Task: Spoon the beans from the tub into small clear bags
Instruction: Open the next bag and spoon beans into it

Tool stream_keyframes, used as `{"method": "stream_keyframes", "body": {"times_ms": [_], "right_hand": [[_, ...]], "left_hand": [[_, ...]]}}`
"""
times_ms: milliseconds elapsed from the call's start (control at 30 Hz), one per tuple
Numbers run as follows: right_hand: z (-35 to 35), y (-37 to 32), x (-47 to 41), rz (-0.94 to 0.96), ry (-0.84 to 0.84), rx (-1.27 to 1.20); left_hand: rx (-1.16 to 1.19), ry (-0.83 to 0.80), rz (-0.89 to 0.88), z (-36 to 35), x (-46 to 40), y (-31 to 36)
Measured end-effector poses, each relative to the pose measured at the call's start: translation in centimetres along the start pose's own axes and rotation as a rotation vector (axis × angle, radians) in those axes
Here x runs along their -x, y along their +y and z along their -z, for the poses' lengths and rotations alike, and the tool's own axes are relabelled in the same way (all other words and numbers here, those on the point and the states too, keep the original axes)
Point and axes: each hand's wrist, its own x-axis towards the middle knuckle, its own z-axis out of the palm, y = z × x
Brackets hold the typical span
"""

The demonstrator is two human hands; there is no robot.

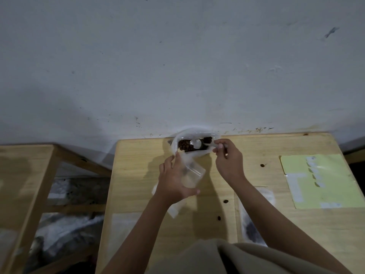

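1. The left hand [174,180] grips a small clear bag [190,174], mouth toward the tub [178,140]; the right hand [227,159] pinches a white spoon [197,143] whose bowl lies in the beans [184,145].
2. The bench [138,165] stands against a grey wall [177,66].
3. A yellow sheet [324,180] lies at the right.
4. A filled bag [249,224] lies under the right forearm.
5. Loose beans [226,201] dot the wood.

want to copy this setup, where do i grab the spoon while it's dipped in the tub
Grip the spoon by the far end of its handle, coming from the right side, as the right hand pinches it now. The bowl lies among the beans in the tub, and the handle sticks out over the right rim.
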Motion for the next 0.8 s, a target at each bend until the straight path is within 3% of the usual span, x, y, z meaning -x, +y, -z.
{"method": "stream_keyframes", "body": {"times_ms": [200, 333, 633, 800], "right_hand": [[-3.0, 0.1, -1.1, -0.359, -0.027, -0.225], [-2.8, 0.0, -1.0, -0.483, 0.009, -0.343], [1.2, 0.3, 0.7, -0.493, 0.056, -0.462], [4.1, -0.4, 2.0, -0.406, 0.042, -0.484]], "left_hand": [[0.034, 0.020, -0.022, 0.3, -0.7, 0.0], [0.052, 0.032, -0.027, 0.2, -0.6, -0.2], [0.038, 0.060, -0.032, 0.1, 0.2, -0.4], [-0.043, 0.092, -0.019, 0.0, 1.1, -0.5]]}}
